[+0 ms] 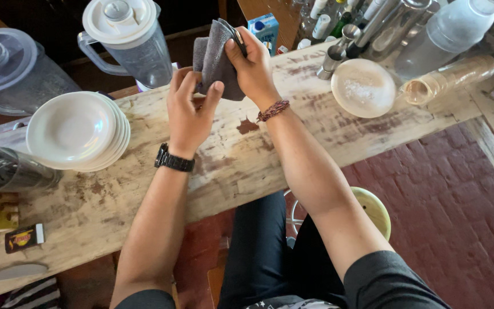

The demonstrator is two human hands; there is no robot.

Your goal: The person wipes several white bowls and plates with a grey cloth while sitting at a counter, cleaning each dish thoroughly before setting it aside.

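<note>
Both my hands are raised over a worn wooden counter (327, 131). My right hand (253, 66) grips a folded grey cloth (215, 57) near its top edge. My left hand (188, 109), with a black watch on its wrist, pinches the lower part of the same cloth between thumb and fingers. The cloth hangs just above the counter's far edge.
A stack of white plates (75, 130) sits left of my hands. Two blender jugs (130, 40) (7, 71) stand behind. To the right lie a white dish with salt (363, 87), a metal jigger (333, 60), stacked plastic cups (450, 77) and bottles. A small box (24, 237) and knife (12, 272) lie near left.
</note>
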